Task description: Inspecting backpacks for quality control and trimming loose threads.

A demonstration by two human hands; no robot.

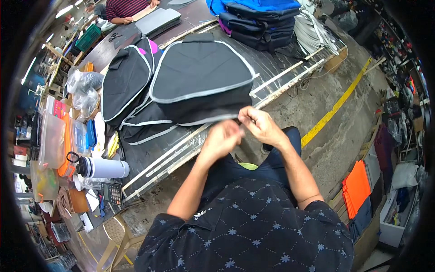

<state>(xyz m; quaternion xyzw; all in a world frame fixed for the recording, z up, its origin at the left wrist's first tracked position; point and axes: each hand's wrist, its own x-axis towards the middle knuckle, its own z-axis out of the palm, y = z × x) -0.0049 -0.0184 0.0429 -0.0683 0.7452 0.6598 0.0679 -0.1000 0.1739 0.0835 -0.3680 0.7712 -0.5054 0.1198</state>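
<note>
A black bag panel piece (204, 68) with light grey piping lies on the table in front of me, its lower edge hanging toward the table's front. My right hand (260, 127) is closed in a pinch right by the end of that lower piping; what sits between the fingertips is too small to make out. Just left of it and slightly lower, my left hand (224, 138) is smeared by motion, so its fingers cannot be read. More black sewn pieces (127, 84) with the same grey edging lie to the left, some showing pink and blue.
Stacked dark and blue bags (258, 27) stand at the back right beside grey strips (312, 31). At left are a white bottle (106, 167), a calculator (112, 193) and plastic boxes (52, 136). Across the table (199, 16), a person in a striped shirt (129, 9) sits near grey sheets (157, 20).
</note>
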